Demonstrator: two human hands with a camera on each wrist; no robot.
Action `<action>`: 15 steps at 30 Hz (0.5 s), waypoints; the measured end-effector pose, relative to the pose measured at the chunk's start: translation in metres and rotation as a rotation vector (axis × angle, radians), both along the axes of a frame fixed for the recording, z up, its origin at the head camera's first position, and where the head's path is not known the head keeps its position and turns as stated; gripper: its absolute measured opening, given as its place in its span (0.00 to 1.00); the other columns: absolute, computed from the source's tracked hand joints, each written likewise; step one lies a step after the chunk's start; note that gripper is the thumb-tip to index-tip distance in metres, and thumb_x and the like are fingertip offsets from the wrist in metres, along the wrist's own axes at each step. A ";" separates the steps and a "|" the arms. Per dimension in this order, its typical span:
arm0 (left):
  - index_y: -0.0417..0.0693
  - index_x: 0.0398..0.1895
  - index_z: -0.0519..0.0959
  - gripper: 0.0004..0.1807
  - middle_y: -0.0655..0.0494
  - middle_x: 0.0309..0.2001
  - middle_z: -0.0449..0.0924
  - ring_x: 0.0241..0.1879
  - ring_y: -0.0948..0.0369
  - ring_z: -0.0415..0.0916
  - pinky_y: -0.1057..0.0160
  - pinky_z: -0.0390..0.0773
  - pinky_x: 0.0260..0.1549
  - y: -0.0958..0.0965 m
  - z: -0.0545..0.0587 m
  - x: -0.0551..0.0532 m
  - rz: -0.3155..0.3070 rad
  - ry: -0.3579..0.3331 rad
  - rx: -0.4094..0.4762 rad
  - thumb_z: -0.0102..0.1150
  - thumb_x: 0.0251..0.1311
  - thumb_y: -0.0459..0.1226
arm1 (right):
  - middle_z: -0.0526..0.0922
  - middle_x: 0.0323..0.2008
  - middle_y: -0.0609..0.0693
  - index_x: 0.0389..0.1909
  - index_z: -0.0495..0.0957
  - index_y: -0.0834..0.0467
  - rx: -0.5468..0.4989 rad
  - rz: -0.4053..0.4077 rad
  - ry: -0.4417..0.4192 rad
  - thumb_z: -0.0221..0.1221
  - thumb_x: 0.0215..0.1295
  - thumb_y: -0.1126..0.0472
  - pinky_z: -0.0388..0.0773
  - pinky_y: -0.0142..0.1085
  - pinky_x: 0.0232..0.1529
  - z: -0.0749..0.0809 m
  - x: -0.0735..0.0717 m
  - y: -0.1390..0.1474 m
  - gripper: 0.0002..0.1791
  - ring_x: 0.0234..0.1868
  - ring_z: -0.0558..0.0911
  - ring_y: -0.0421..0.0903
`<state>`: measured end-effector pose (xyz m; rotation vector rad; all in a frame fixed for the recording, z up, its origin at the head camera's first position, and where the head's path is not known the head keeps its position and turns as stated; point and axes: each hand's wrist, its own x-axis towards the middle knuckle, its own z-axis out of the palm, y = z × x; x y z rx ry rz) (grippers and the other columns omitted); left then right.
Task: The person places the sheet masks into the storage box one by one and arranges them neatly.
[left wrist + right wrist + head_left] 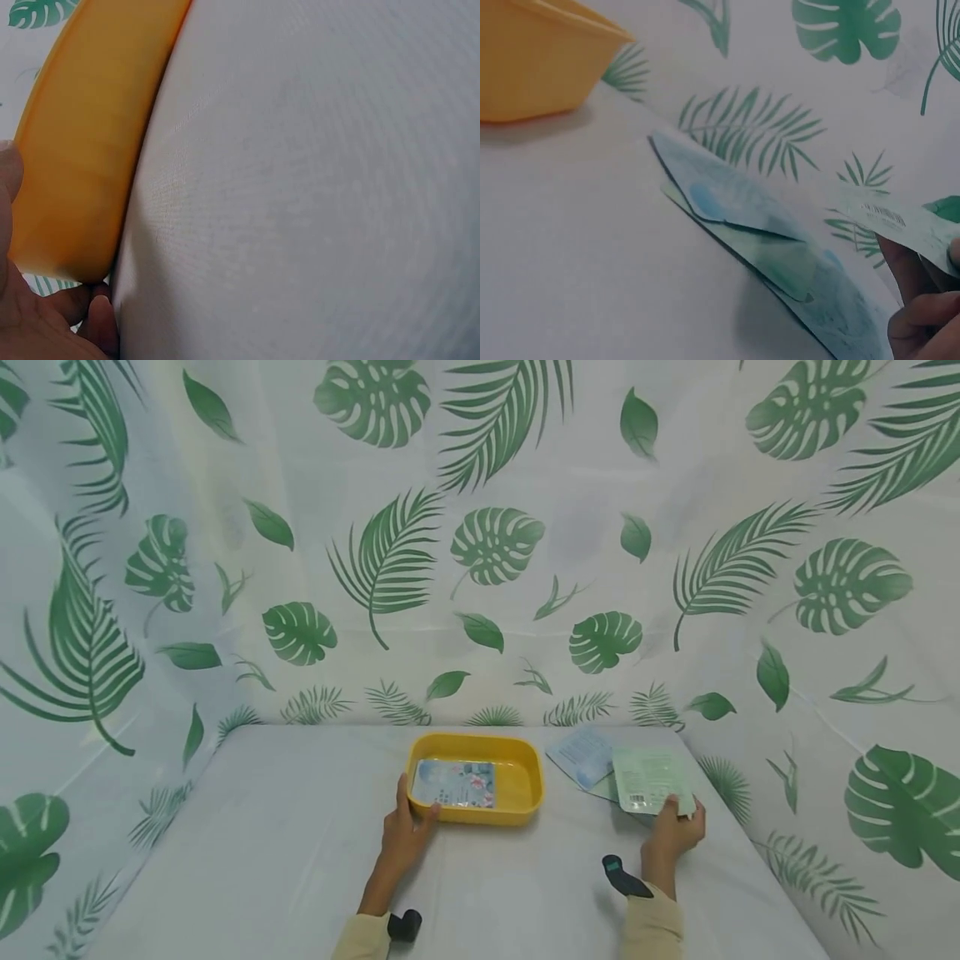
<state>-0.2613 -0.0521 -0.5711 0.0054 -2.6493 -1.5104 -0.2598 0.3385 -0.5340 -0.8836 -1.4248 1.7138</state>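
A yellow plastic tray stands on the table, and my left hand grips its near left corner, thumb at the front rim and fingers along the left side. In the left wrist view, fingers curl below the tray's yellow wall. Inside the tray lies a flat blue packet with pink flowers. Over on the right, my right hand pinches the lower edge of a pale green flat packet with a barcode. That packet is raised above the table in the right wrist view, its printed face tilted.
Beneath the raised packet, several flat packets overlap on the white tabletop: a light blue packet on top, a green packet under it and another bluish packet. Leaf-printed white curtains surround the table's back and sides.
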 end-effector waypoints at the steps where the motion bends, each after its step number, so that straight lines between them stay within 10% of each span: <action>1: 0.49 0.78 0.40 0.48 0.29 0.71 0.57 0.68 0.34 0.60 0.37 0.62 0.65 -0.001 0.000 0.000 0.006 0.001 0.005 0.53 0.66 0.57 | 0.76 0.61 0.48 0.67 0.67 0.56 0.021 0.045 0.018 0.51 0.74 0.56 0.75 0.21 0.51 0.000 -0.003 -0.005 0.23 0.56 0.78 0.35; 8: 0.50 0.79 0.39 0.48 0.30 0.72 0.56 0.69 0.34 0.58 0.37 0.61 0.65 -0.004 -0.001 0.001 0.007 -0.002 0.022 0.53 0.67 0.57 | 0.80 0.28 0.30 0.64 0.70 0.59 0.153 0.404 -0.055 0.55 0.72 0.51 0.68 0.25 0.20 0.011 -0.022 -0.041 0.25 0.24 0.75 0.31; 15: 0.48 0.78 0.40 0.48 0.31 0.72 0.56 0.69 0.35 0.59 0.38 0.61 0.66 -0.001 0.000 0.001 -0.007 0.006 0.019 0.53 0.67 0.56 | 0.85 0.39 0.55 0.64 0.69 0.60 0.286 0.640 -0.128 0.54 0.72 0.50 0.73 0.27 0.24 0.019 -0.037 -0.077 0.26 0.26 0.79 0.36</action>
